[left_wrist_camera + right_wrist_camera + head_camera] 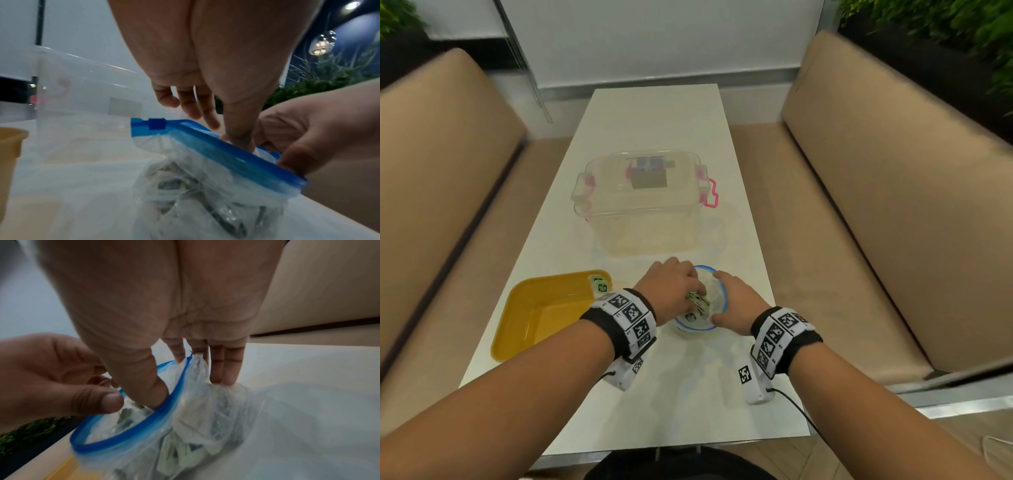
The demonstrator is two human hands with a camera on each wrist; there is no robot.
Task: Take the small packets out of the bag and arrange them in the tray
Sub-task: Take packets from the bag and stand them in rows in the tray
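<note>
Both hands are at the bag, a clear zip bag with a blue rim, standing open on the white table right in front of the person. The left hand has its fingers down inside the mouth, curled among the packets; whether they have actually pinched one, the views don't settle. The right hand grips the bag's rim, thumb hooked inside the blue strip and fingers outside on the plastic, holding it open. How many packets lie in the bag is hard to count: a crumpled heap of pale green and dark ones. Just left of the bag sits one yellow tray, and in its far right corner two packets lie touching each other. Beyond the bag, further up the table, stands one clear box with pink latches, lid on. One tan bench runs along each side of the table.
</note>
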